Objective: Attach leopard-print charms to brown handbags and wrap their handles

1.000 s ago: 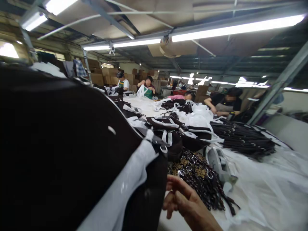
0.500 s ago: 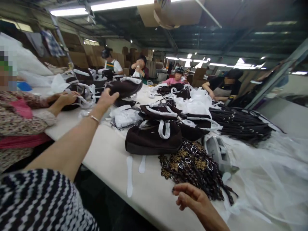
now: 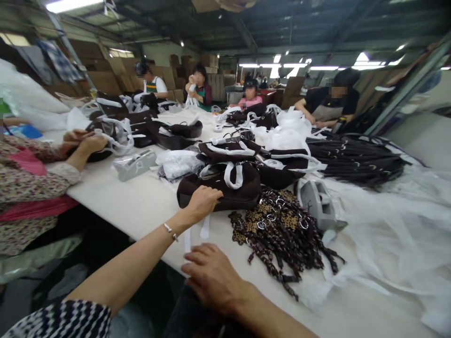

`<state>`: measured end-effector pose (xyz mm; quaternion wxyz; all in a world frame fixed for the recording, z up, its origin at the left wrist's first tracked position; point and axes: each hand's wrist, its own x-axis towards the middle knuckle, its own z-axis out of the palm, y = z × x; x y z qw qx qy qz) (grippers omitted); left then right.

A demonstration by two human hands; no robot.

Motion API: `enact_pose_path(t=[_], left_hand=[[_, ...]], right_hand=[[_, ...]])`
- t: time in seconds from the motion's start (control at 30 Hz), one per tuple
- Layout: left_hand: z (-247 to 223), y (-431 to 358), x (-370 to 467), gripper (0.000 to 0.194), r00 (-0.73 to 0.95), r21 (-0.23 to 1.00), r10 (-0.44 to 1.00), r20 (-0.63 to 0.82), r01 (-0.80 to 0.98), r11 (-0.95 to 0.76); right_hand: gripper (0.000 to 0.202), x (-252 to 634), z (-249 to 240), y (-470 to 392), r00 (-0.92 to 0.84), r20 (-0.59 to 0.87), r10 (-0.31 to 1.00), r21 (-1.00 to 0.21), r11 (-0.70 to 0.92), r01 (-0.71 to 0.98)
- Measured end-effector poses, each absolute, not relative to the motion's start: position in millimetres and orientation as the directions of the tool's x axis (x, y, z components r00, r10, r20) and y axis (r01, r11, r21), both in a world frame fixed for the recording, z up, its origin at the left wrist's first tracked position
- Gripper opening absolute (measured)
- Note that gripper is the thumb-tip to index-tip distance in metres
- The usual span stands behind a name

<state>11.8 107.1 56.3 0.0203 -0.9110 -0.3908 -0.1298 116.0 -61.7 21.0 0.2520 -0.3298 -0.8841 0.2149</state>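
Observation:
A dark brown bag point(image 3: 243, 192) with a white-wrapped handle lies at the middle of the table. My left hand point(image 3: 203, 203) is at its front left side, fingers closed together against the dark material; the fingertips are partly hidden. Nearer to me, at the table's front edge, my right hand point(image 3: 213, 277) is held palm down with its fingers a little apart and nothing visible in them. Two white strips, one of them point(image 3: 205, 227) between my hands, lie on the table. Right of the bag is a heap of brown beaded straps point(image 3: 282, 234) with rings and patterned pieces.
Grey tape dispensers point(image 3: 136, 164) stand left and right of the bags. More dark bags point(image 3: 176, 134) and white wrapping point(image 3: 289, 131) lie behind. Black straps point(image 3: 355, 157) are piled at the right, near translucent sheeting point(image 3: 398, 239). A person's hands work at the left; several people sit across the table.
My left hand has let go of a dark bag farther back at the left and come to the nearer bag. My right hand has moved left from beside the beaded straps to the table edge.

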Motion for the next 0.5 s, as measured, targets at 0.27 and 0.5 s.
enact_pose_path(t=[0.27, 0.5], left_hand=[[170, 151, -10, 0.026, 0.341, 0.120, 0.743, 0.576, 0.864, -0.489], [254, 106, -34, 0.049, 0.114, 0.183, 0.577, 0.808, 0.884, -0.431]], right_hand=[[0.028, 112, -26, 11, -0.619, 0.211, 0.756, -0.087, 0.646, 0.759], [0.026, 225, -17, 38, -0.298, 0.254, 0.920, -0.077, 0.327, 0.942]])
